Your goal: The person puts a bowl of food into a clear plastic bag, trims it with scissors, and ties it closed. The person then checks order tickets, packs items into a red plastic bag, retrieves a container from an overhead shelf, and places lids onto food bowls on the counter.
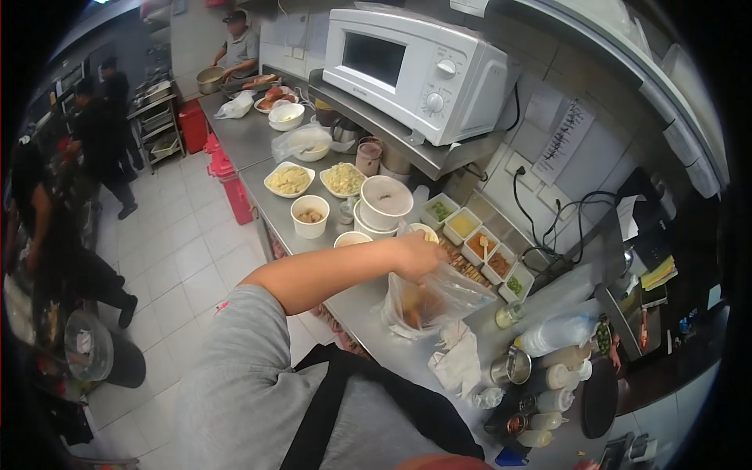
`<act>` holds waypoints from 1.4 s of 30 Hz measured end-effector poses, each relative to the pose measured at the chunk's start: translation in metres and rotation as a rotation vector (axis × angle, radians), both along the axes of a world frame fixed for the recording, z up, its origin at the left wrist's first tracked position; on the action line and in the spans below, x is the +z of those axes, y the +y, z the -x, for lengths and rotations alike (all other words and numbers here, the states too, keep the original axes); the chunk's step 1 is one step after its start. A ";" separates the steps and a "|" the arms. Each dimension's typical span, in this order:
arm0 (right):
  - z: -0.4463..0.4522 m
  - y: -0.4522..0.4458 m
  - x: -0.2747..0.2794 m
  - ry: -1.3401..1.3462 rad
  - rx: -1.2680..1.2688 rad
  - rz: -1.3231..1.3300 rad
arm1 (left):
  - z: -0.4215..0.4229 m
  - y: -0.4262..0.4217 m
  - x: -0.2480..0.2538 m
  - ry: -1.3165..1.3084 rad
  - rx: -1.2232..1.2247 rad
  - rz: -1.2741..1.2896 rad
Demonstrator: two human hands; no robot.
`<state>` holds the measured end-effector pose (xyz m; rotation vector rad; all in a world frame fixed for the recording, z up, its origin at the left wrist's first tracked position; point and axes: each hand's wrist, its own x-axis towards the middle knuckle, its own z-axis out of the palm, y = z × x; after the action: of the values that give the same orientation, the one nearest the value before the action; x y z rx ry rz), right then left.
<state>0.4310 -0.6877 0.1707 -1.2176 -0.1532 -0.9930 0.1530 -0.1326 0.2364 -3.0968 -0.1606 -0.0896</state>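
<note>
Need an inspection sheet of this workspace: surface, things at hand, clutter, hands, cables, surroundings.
Surface: metal counter, crowded; some bare metal near the front edge.
Things at hand: clear bag on the counter, something brownish inside, contents unclear.
Clutter: bowls of pale food, lidded white tub, small open tubs, crumpled cloth, squeeze bottles.
Left hand: at the bag's upper part; fingers partly hidden, grip unclear.
Right hand: nothing seen.
Cables: black cables by the wall sockets, to the right of the microwave.
Surroundings: microwave on a shelf above the counter; tiled floor; other people in the background.
</note>
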 end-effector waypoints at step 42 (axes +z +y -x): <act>0.068 0.417 -0.029 0.229 1.241 0.194 | 0.058 0.092 0.008 -0.046 -0.023 0.174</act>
<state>0.3629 -0.2708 0.1417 -1.1039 -0.7293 0.2463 0.0955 -0.0404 0.2448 -3.2722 -0.1417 -0.1561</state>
